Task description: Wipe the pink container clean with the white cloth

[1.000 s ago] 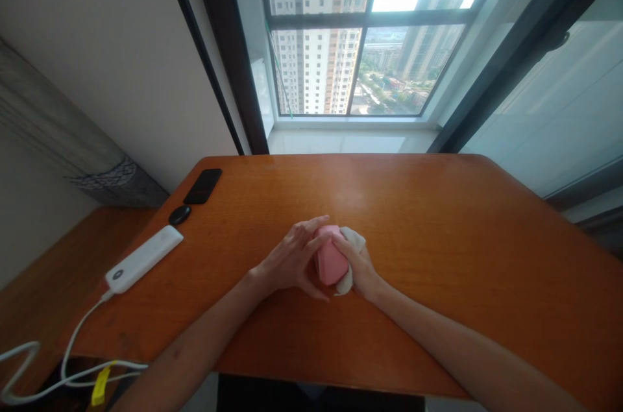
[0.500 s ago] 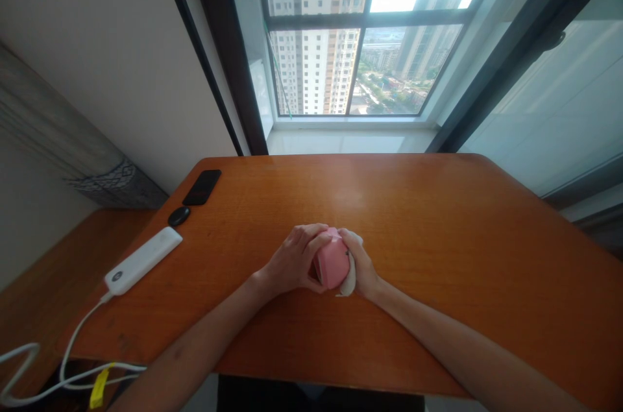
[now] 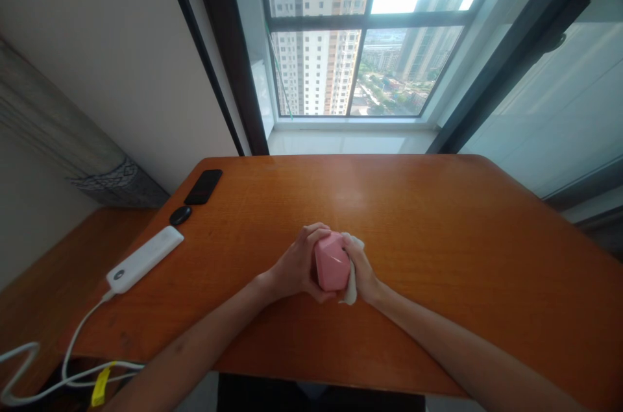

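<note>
A pink faceted object (image 3: 333, 263) is held between both hands over the front middle of the wooden table (image 3: 418, 217). My left hand (image 3: 302, 264) is wrapped round its left side, fingers over the top edge and thumb low at the front. On the other side my right hand (image 3: 363, 269) presses a white cloth (image 3: 351, 289) against the object. Part of the cloth sticks out above and below my right fingers. The underside of the pink object is hidden.
At the table's left are a black phone (image 3: 203, 187), a small black oval object (image 3: 180, 215) and a white power strip (image 3: 145, 259) with a white cable (image 3: 78, 337). A yellow tag (image 3: 100, 386) hangs near the front left edge. A window stands behind the table.
The pink object has turned in my hands and shows a broader flat face. My left fingers have shifted slightly on it, and the cloth hangs a little lower.
</note>
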### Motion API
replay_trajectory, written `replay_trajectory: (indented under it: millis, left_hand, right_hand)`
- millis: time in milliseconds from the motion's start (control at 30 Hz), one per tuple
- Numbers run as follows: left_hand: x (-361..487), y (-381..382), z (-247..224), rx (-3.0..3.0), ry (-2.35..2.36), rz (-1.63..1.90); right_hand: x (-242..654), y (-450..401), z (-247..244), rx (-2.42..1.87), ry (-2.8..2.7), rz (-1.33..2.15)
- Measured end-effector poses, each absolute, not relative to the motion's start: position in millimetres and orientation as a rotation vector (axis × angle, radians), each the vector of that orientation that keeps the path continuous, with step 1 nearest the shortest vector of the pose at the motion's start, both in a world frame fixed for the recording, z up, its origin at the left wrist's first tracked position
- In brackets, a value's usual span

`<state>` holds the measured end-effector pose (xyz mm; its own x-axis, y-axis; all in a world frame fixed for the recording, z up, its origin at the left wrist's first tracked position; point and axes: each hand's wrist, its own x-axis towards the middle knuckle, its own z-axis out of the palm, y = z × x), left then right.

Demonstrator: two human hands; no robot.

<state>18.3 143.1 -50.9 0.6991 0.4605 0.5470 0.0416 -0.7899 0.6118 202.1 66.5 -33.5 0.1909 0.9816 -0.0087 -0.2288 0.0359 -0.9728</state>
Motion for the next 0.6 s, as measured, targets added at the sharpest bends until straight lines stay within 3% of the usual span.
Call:
replay_trajectory:
  millis: [300, 600]
  left_hand:
    - [17.0, 140.7, -36.1, 1.967, 0.458, 0.721]
    - [13.8, 141.0, -42.0, 2.086, 0.463, 0.753]
  right_hand:
    - [205.8, 57.3, -28.3, -1.210, -1.114, 1.080]
    - [204.5, 58.6, -21.6, -1.143, -1.070, 1.155]
